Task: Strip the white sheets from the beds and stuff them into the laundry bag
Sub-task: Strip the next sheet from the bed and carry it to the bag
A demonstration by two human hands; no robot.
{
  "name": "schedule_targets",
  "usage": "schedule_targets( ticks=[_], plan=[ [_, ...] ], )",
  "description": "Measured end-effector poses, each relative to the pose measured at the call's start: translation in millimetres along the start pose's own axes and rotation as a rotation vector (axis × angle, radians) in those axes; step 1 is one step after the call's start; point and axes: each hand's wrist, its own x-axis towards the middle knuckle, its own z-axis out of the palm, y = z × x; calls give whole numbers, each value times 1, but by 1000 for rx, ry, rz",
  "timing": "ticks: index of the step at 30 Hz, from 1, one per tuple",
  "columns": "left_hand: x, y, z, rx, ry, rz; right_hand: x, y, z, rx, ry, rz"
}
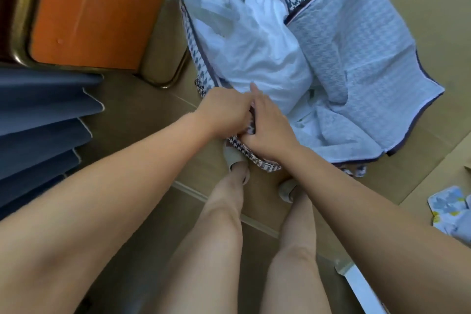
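A large houndstooth laundry bag [356, 41] lies open on the floor ahead of my feet, its pale lining and flap spread to the right. White sheets [257, 46] are bundled inside it, heaped against the left wall. My left hand [224, 112] grips the bag's near rim. My right hand [267, 125] holds the same houndstooth rim right beside it, with the index finger stretched toward the sheets. The two hands touch each other.
An orange bed frame panel with a brass-coloured metal tube [96, 7] stands at the upper left, dark blue folded fabric [43, 122] below it. Patterned cloth [451, 209] lies on the floor at the right edge. My legs and slippers [234, 158] stand just behind the bag.
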Motion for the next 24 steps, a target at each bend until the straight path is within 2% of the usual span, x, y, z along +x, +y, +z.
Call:
schedule_targets(
  ticks=[2, 5, 6, 7, 9, 10, 12, 18, 24],
  plan=[
    [-30, 18, -14, 29, 46, 84, -21, -11, -18, 61, -14, 16],
    [-66, 18, -17, -123, 238, 384, -65, -11, -28, -44, -101, -23],
    [-67, 8, -16, -93, 211, 452, -80, -8, -29, -68, -110, -14],
    [-62, -4, -18, -19, 58, 443, -93, -2, -28, -67, -103, 29],
    [-44, -29, -19, 169, -282, 265, -109, 12, -30, 13, -40, 156],
    [-35, -38, -18, 252, -369, 221, -113, 18, -33, 72, 0, 204],
    [-25, -42, -14, 362, -438, 228, -117, 26, -38, 155, 60, 245],
    [-46, -4, -24, 379, -221, 262, -133, 23, -35, 157, 64, 272],
    [-107, 25, -57, 441, -95, 265, -196, 23, -9, 243, 253, 350]
  ],
)
